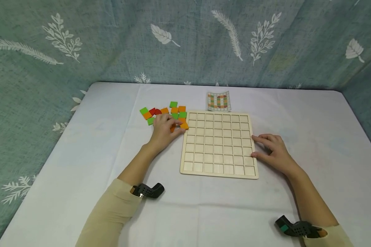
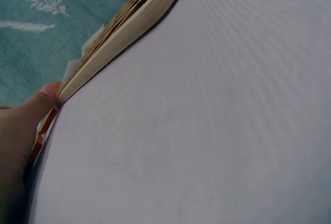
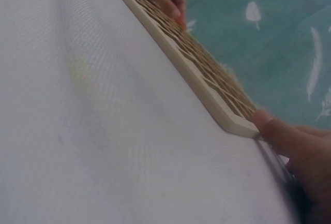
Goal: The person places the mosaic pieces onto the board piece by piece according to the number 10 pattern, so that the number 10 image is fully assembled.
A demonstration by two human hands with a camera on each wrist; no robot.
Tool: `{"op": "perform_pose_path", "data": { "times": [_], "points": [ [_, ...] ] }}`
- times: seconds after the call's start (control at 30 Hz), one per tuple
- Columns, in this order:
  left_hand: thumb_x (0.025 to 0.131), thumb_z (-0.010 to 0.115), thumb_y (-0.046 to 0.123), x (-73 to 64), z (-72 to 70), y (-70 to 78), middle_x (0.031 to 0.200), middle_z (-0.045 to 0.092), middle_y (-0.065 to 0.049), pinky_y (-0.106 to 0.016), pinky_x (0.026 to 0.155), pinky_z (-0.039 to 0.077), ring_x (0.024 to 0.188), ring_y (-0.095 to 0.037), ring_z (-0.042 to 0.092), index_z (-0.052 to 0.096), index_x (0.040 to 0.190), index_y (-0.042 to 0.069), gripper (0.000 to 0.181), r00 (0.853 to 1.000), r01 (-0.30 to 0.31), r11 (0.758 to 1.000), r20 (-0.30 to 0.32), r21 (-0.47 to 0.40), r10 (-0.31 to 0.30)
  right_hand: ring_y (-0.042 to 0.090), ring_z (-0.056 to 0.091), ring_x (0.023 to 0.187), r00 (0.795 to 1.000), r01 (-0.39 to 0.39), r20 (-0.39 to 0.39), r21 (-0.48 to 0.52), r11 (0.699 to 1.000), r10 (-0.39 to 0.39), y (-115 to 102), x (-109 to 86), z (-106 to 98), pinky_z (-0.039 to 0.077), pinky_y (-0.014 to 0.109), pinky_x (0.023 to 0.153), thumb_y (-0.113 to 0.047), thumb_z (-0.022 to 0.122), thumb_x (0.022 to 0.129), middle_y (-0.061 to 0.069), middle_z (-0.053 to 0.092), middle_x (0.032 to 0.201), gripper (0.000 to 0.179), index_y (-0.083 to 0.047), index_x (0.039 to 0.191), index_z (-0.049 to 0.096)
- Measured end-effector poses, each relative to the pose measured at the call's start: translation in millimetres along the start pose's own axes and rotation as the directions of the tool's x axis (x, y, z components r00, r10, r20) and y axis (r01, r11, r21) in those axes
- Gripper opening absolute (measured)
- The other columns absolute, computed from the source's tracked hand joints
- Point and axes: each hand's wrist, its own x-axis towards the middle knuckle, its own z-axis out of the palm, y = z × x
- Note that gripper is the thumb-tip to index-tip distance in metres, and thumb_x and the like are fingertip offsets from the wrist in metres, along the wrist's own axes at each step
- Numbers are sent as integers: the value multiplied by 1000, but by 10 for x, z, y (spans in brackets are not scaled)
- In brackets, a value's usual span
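A square wooden grid board (image 1: 218, 176) lies flat on the table, its cells bare. At its upper left edge my left hand (image 1: 164, 130) pinches an orange square tile (image 1: 184, 126) between thumb and forefinger. Under and around that hand lie loose green tiles (image 1: 173, 104), orange tiles (image 1: 181, 108) and red pieces (image 1: 152, 111); the palm hides some. My right hand (image 1: 274, 151) touches the board's right edge, thumb and forefinger spread apart. In the right wrist view its thumb (image 3: 274, 128) rests at the board's corner. The left thumb (image 2: 39, 105) shows beside orange tiles in the left wrist view.
A patterned card (image 1: 218, 102) with a coloured grid lies just beyond the board's far edge. White cloth (image 1: 210, 209) covers the table. A leaf-printed green curtain (image 1: 185, 44) hangs behind. Black cameras (image 1: 149, 190) sit on both wrists.
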Motion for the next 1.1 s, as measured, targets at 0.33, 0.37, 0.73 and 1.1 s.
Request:
{"op": "perform_pose_path", "data": {
  "times": [0.33, 0.37, 0.73, 1.1],
  "points": [
    [83, 72, 33, 116, 40, 76, 102, 50, -7, -45, 92, 21, 104, -28, 35, 70, 107, 11, 32, 995, 60, 998, 84, -11, -59, 39, 35, 114, 1000, -12, 28, -11, 1000, 12, 3, 12, 29, 24, 55, 90, -16, 78, 76, 20, 51, 119, 60, -2, 129, 56],
    [84, 71, 34, 135, 45, 85, 102, 50, -6, -45, 93, 20, 105, -27, 35, 70, 107, 12, 32, 993, 72, 997, 97, -14, -70, 39, 35, 114, 999, -16, 28, -13, 1000, 17, -2, 8, 23, 24, 55, 91, -16, 78, 76, 20, 51, 119, 60, -2, 129, 56],
    [86, 67, 37, 247, 65, 187, 99, 49, -2, -48, 96, 15, 102, -25, 34, 70, 110, 20, 29, 980, 142, 989, 143, -26, -137, 40, 35, 114, 999, -36, 40, -9, 999, 36, -50, 14, -11, 24, 55, 90, -15, 77, 78, 20, 50, 120, 58, -2, 130, 56],
    [84, 71, 30, 286, 23, 174, 107, 50, -6, -49, 102, 12, 116, -29, 33, 69, 113, 17, 32, 974, 180, 980, 154, -89, -165, 40, 33, 116, 997, -51, 52, -14, 999, 52, -25, 19, -17, 23, 57, 91, -18, 76, 79, 21, 49, 121, 57, -3, 130, 55]
  ]
}}
